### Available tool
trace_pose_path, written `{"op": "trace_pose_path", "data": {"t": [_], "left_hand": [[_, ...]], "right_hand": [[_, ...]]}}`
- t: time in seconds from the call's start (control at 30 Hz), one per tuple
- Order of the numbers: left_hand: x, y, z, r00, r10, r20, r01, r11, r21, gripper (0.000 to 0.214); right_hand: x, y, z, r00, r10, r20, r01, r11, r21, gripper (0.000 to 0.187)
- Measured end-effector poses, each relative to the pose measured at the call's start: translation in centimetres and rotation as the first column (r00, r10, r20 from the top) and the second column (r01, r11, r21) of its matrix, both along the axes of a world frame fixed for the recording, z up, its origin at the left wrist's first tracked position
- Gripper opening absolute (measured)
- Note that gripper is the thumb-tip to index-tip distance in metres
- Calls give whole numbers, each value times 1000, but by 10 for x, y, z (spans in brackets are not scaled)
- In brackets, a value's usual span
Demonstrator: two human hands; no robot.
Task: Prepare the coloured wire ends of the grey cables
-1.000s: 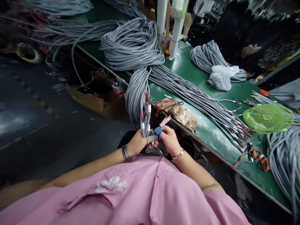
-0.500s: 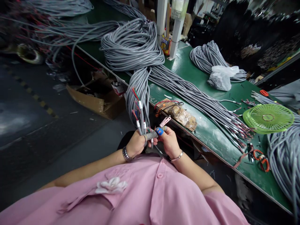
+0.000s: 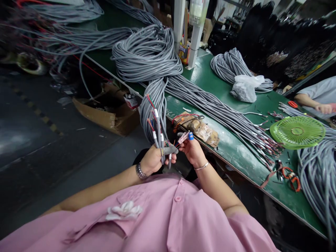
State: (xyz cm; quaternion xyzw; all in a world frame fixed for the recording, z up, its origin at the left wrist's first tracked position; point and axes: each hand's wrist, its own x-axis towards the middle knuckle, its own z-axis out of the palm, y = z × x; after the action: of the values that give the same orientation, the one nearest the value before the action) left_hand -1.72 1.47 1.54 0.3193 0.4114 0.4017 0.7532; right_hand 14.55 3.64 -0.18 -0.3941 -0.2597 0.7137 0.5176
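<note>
Both hands meet in front of the pink shirt [image 3: 154, 224]: the left hand [image 3: 153, 159] is wrapped around several gray cable ends [image 3: 159, 131], while the right hand [image 3: 193, 150] has thumb and fingers pinched on a small pink tool [image 3: 183, 137], just beside the thin colored wires [image 3: 167, 144] that fan out by the left thumb. To my eye, doing this well asks for a firm left grip, so the bundle cannot roll, with one cable set a little apart from its neighbors. I'd spread the wires singly, bring the tool square to each, and pull straight along it — a sideways tug could nick or bend something so fine.

Around them, the counter [image 3: 198, 75] is smooth, glossy green and catches the light. Across it sprawls a fat coil [image 3: 147, 52] of gray cable, looped like rope, with a hank [image 3: 154, 91] spilling over the edge. Then comes a round fan [image 3: 296, 131] in bright green plastic, ribbed like a wheel; a rough, woody block [image 3: 210, 134] with a shiny wrap; and orange-handled scissors [image 3: 291, 176]. Smallest are the blue cap [image 3: 190, 135] on the right thumb — smooth, rounded — and white sleeves [image 3: 154, 134] collaring the held cables.
</note>
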Motion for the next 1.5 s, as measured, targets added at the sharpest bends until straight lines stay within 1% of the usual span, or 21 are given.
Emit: {"op": "trace_pose_path", "data": {"t": [0.07,0.13,0.23,0.47,0.6,0.73,0.77,0.83,0.9,0.97,1.1,1.2,1.23,1.27,1.33,1.4,1.43,1.5], "left_hand": [[3,2,2,1000,-6,-8,6,1000,-7,22],[5,3,3,1000,-3,-18,3,1000,-10,23],[7,4,2,999,-3,-39,3,1000,-21,24],[12,6,-4,994,-47,-100,46,999,-12,21],[11,5,-3,993,-51,-110,51,999,-5,20],[6,-2,-1,995,-49,-83,50,999,7,21],[4,-4,-2,996,-45,-76,46,999,16,21],[3,-8,-2,998,-27,-58,30,999,43,21],[3,-10,-2,999,0,-40,2,998,60,21],[5,-10,0,999,39,-27,-38,998,51,21],[11,-8,9,994,106,-32,-106,994,8,23],[14,-6,13,993,117,-32,-117,993,5,24],[15,-6,13,993,116,-33,-116,993,5,24],[16,-6,13,993,116,-36,-116,993,4,24],[17,-6,12,992,118,-40,-118,993,2,23],[18,-6,10,992,123,-40,-123,992,6,23],[19,-6,9,991,126,-38,-126,992,10,22],[20,-5,7,990,135,-38,-134,991,14,21]], "right_hand": [[-4,1,5,1000,-16,-19,16,1000,1,45],[-6,0,6,998,-29,-62,28,999,-18,43],[-7,0,2,994,-45,-99,41,998,-44,42],[-10,4,-9,986,-108,-124,104,994,-36,40],[-8,3,-9,986,-74,-150,69,997,-34,45],[-3,-1,-5,986,5,-164,-17,997,-70,55],[-2,-2,-4,986,26,-167,-38,997,-68,55],[-1,-3,0,988,36,-153,-44,998,-48,50],[-2,-5,3,993,11,-116,-14,1000,-25,40],[-3,-6,5,995,-29,-92,28,1000,-6,34],[-5,-7,0,992,-96,-80,99,994,36,35],[-6,-7,-9,970,-234,60,225,965,133,36],[-7,-6,-12,958,-268,104,249,954,165,37],[-7,-5,-14,954,-273,121,250,952,180,39],[-9,-3,-17,976,-210,59,199,968,149,42],[-11,1,-18,989,-130,-75,136,988,78,42],[-12,3,-19,985,-109,-133,116,992,48,42],[-14,5,-19,973,-111,-203,117,993,15,40]]}}
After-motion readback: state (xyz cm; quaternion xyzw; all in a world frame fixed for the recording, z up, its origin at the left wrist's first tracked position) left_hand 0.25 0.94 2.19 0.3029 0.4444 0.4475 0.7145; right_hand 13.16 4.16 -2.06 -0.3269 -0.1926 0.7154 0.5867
